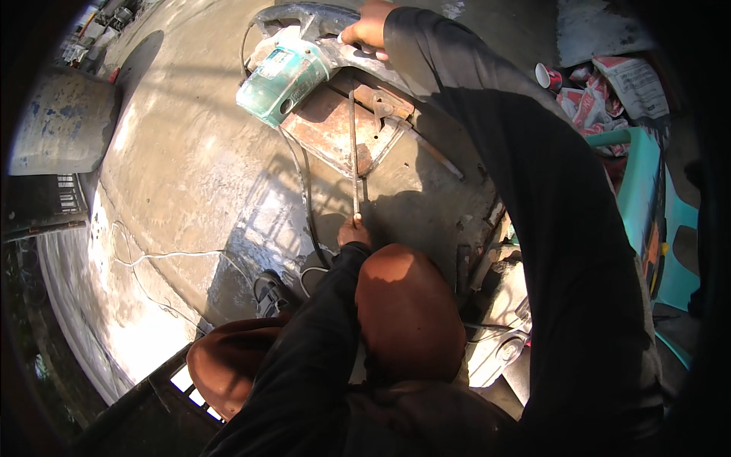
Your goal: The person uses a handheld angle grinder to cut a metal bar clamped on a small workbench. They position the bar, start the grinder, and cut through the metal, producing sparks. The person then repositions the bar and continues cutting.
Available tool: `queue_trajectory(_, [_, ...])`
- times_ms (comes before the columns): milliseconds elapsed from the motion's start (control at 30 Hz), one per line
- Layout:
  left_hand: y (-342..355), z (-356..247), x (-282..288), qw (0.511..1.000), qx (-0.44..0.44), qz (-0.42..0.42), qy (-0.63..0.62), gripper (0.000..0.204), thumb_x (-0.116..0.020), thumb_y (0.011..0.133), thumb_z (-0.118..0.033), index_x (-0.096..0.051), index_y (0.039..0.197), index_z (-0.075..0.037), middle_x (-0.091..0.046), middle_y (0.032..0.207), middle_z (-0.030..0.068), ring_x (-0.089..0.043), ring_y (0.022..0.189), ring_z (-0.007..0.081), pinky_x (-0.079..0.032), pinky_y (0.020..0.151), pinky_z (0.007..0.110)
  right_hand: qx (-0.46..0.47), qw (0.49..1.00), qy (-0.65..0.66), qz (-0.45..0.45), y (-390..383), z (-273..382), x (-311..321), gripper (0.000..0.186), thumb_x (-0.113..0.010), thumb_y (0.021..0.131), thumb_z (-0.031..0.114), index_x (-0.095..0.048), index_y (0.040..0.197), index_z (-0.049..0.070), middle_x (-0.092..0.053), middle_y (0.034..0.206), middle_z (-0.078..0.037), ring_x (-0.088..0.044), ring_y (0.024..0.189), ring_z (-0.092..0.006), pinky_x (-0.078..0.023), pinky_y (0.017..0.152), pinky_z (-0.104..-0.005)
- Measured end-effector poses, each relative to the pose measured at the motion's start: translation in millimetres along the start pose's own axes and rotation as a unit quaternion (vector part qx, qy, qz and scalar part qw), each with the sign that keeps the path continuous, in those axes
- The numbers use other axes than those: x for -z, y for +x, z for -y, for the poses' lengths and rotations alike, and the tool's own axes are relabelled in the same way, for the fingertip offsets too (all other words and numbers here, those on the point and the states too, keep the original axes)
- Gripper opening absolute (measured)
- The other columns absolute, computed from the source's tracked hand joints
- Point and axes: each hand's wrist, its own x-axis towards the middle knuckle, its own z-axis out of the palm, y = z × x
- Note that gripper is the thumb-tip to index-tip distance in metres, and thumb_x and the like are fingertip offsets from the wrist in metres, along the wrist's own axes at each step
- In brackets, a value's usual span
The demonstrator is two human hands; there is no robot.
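Right hand (368, 29) gripping the handle (324, 17), left hand (355, 233) grasping the rod (354, 145): brace the rod squarely beneath the cut-off saw (283, 80).

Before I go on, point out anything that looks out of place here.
The red cup with a pale inside, upper right, appears tipped on its side beside crumpled red-and-white wrappers, like stray litter.

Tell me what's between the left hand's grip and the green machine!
In the head view: floor, a rusty plate and a rod running from the left grip across the plate toward the green machine.
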Motion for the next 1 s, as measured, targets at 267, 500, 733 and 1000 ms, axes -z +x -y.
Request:
queue_trajectory(267, [2, -10, 6, 0.999, 0.000, 0.014, -0.033, 0.034, -0.046, 0.092, -0.037, -0.063, 0.088, -0.008, -0.061, 0.076, 0.0213, -0.059, 0.078, 0.0420, -0.045, 0.067, 0.047, -0.046, 0.999, 0.024, -0.015, -13, 15, 2, 0.042, -0.066, 0.075, 0.040, -0.067, 0.087, -0.001, -0.065, 0.078, -0.015, -0.061, 0.066, -0.0236, -0.048, 0.059, -0.0348])
queue_trajectory(500, [-5, -12, 12, 1.000, -0.009, 0.022, -0.005, 0.034, -0.043, 0.092, -0.036, -0.063, 0.091, -0.008, -0.062, 0.078, 0.0207, -0.059, 0.080, 0.0414, -0.045, 0.069, 0.047, -0.119, 0.983, 0.122, -0.061, -44, 37, 4, 0.036, -0.069, 0.074, 0.032, -0.065, 0.090, 0.000, -0.063, 0.077, -0.011, -0.057, 0.059, -0.0183, -0.044, 0.050, -0.0330])
queue_trajectory(733, [-4, -8, 9, 1.000, -0.018, 0.018, 0.003, 0.035, -0.043, 0.092, -0.036, -0.063, 0.092, -0.009, -0.063, 0.080, 0.0199, -0.059, 0.080, 0.0420, -0.046, 0.071, 0.047, -0.109, 0.982, 0.114, -0.099, -44, 35, -1, 0.035, -0.068, 0.074, 0.031, -0.065, 0.086, -0.001, -0.062, 0.070, -0.011, -0.056, 0.052, -0.0174, -0.042, 0.046, -0.0325])
queue_trajectory(1000, [7, -11, 11, 0.999, -0.021, 0.016, 0.035, 0.031, -0.046, 0.090, -0.034, -0.064, 0.090, -0.009, -0.063, 0.081, 0.0212, -0.060, 0.081, 0.0412, -0.047, 0.069, 0.048, -0.101, 0.984, 0.108, -0.103, -45, 35, 1, 0.034, -0.068, 0.075, 0.031, -0.065, 0.087, -0.001, -0.061, 0.064, -0.010, -0.054, 0.047, -0.0172, -0.040, 0.043, -0.0334])
